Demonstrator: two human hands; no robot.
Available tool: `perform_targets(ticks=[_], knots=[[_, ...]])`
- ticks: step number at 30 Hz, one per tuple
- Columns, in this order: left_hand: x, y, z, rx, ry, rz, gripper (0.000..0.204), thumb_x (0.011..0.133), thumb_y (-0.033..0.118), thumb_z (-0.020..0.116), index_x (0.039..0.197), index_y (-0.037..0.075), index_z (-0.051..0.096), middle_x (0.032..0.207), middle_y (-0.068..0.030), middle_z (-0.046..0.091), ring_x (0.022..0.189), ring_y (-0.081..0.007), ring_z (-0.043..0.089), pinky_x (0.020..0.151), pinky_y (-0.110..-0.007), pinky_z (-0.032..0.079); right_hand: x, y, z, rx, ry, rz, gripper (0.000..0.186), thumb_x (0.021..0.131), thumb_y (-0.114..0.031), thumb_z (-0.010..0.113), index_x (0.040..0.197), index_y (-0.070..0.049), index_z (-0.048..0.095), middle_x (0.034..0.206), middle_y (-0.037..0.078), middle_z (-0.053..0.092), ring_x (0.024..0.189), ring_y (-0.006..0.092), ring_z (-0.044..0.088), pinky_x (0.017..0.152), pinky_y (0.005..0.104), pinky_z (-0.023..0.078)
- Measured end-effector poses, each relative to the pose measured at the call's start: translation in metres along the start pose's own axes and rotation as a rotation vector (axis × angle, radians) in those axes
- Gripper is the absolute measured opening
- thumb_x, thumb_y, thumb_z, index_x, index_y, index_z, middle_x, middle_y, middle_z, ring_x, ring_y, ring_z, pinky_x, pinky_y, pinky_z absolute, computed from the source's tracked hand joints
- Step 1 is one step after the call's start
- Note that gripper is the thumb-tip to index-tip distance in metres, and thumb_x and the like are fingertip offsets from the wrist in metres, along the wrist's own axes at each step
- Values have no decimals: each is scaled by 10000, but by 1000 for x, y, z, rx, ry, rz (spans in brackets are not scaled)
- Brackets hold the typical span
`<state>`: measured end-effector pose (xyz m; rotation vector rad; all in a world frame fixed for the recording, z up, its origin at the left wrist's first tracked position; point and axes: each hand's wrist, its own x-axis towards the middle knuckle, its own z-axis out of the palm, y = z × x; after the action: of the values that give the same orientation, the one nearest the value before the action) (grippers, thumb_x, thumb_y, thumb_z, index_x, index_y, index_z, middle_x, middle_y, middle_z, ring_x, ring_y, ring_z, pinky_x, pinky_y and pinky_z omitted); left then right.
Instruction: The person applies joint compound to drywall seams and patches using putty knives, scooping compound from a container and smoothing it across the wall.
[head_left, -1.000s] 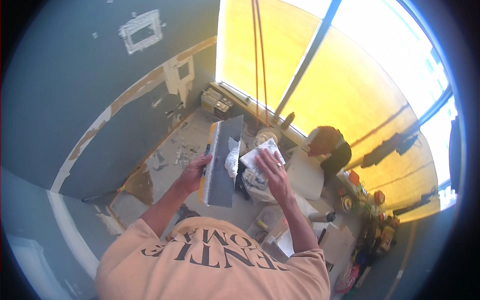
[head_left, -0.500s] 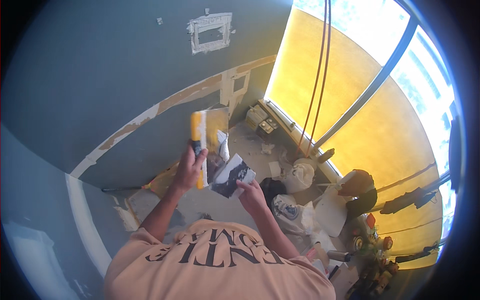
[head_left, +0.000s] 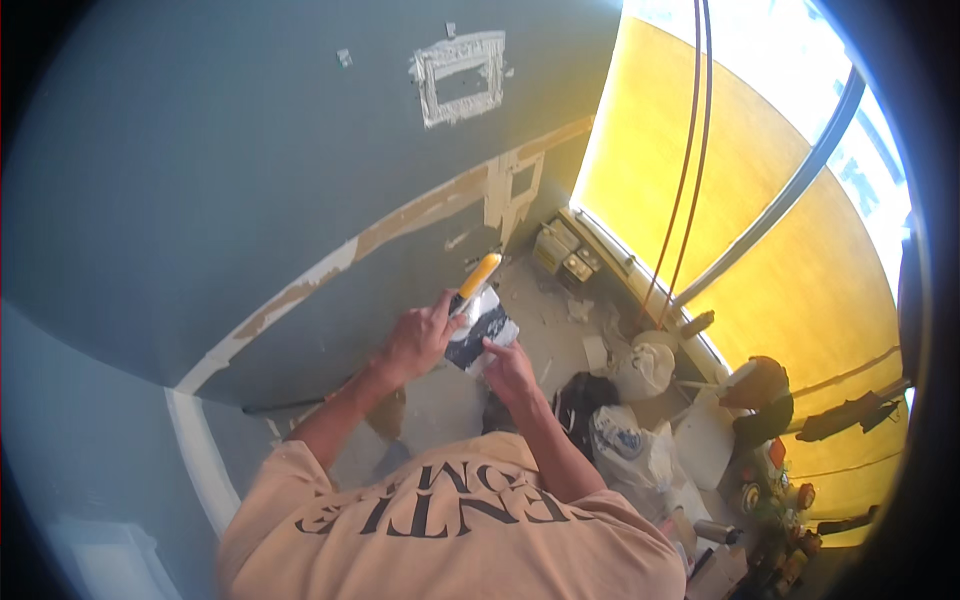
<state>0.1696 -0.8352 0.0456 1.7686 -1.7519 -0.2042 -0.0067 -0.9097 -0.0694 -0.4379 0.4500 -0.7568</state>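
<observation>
My left hand (head_left: 428, 335) grips a wide putty blade with a yellow handle (head_left: 479, 274), raised and tilted in front of my chest. In my right hand (head_left: 506, 367) is a squarish plate (head_left: 466, 346), dark-smeared with pale edges, held close against the blade; whether they touch I cannot tell. White compound (head_left: 477, 305) shows between the tools, partly hidden by my left fingers. Both tools are over the littered floor, near the grey-blue wall.
A grey-blue wall (head_left: 250, 180) has white patches and a long filler strip. At right, a yellow blind (head_left: 670, 130) covers the window, with red cords (head_left: 689, 200) hanging. Bags (head_left: 630, 440), a white bucket-like sack (head_left: 640, 368), boxes (head_left: 565, 250) and assorted clutter (head_left: 780, 500) lie below.
My view has turned toward the wall. My left hand has turned the blade, its yellow handle now slanting upper right. My right hand has tilted the plate and brought it up against the blade.
</observation>
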Motion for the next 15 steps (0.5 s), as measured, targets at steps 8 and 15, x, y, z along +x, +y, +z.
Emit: perform_targets(ticks=[8,15], knots=[[67,-65,15,64,-161,-196,537,1061,344,506,1352,-106,471,874,-330,669,854,-510,664,684,-565,521,124,2,-22,179,-152,147,434,969,9,587,1393,-47,513,1339,109,637,1244,281,615,1104,494,470],[137,-148,-38,-219,101,-575,427,1062,330,524,1233,-61,525,898,-268,669,867,-441,667,780,-494,499,269,-77,-25,331,-297,160,487,931,-13,640,1400,-44,514,1322,118,645,1233,285,628,1139,493,458]])
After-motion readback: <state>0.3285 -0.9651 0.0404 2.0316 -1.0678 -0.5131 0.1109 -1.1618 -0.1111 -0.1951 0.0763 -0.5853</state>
